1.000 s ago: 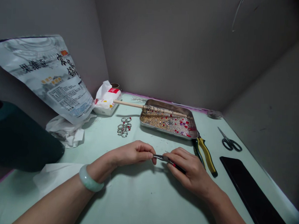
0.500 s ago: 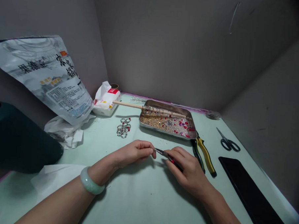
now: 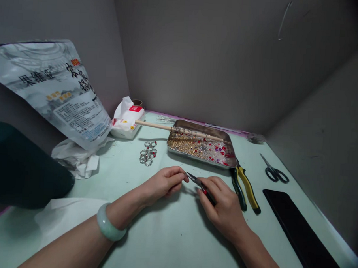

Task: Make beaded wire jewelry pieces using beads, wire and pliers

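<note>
My left hand (image 3: 166,181) pinches something tiny between thumb and fingertips, too small to name. A pale green bangle (image 3: 108,223) circles that wrist. In my right hand (image 3: 223,203) is a pair of fine-nosed pliers (image 3: 201,185) with dark handles and a bit of red; their jaws are slightly parted, with the tips close to my left fingertips. Beyond the hands lies a group of beaded wire rings (image 3: 148,153). Behind them stands a metal tray (image 3: 192,155) of gold, clear, red and purple beads. A wooden stick (image 3: 155,126) strung with small rings rests across it.
Yellow-and-green pliers (image 3: 248,188), scissors (image 3: 274,171) and a black phone-like slab (image 3: 299,230) lie to the right. On the left are a large white pouch (image 3: 76,102), a dark green cylinder (image 3: 26,167), crumpled tissue (image 3: 77,161) and a tissue pack (image 3: 127,120).
The pliers' jaws have parted and drawn slightly off my left fingertips. My left fingers have turned a little, still pinched together.
</note>
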`<state>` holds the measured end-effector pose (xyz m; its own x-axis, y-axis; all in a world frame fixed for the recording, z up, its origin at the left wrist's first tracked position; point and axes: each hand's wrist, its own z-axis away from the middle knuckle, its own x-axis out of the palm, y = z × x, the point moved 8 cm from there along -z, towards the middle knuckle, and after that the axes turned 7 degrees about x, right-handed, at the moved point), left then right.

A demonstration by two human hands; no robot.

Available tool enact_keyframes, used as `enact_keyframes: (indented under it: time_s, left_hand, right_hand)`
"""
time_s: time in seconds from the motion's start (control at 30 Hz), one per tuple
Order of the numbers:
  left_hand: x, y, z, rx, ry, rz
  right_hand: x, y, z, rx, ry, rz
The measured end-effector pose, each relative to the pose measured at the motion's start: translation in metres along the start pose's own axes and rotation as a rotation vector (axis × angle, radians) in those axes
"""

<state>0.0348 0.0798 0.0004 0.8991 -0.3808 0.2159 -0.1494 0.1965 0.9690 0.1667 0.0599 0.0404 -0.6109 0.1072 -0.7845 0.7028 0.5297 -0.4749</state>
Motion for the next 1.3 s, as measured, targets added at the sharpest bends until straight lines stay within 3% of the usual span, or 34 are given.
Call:
enact_keyframes:
  time_s: [0.23,0.53,0.77,0.87,1.03,1.3]
  left_hand:
    - [0.004,0.001,0.000,0.008,0.021,-0.045]
    - [-0.001,-0.002,-0.001,0.068,0.133,-0.144]
    - [-0.010,0.005,0.003,0.091,0.303,-0.488]
    - [-0.010,0.012,0.004,0.131,0.320,-0.585]
    - [-0.002,0.008,0.002,0.102,0.196,-0.333]
    - [-0.003,0.008,0.000,0.149,0.167,-0.237]
  right_hand:
    - [0.006,-0.002,0.002,0.025,0.015,0.063]
    - [0.011,-0.011,0.006,0.019,0.093,0.214]
    - [0.018,-0.019,0.013,0.094,0.168,0.366]
    - [0.020,-0.016,0.012,0.134,0.153,0.305]
    - [0.017,-0.007,0.009,0.185,0.095,0.134]
    - [0.022,0.003,0.008,0.315,0.026,-0.171]
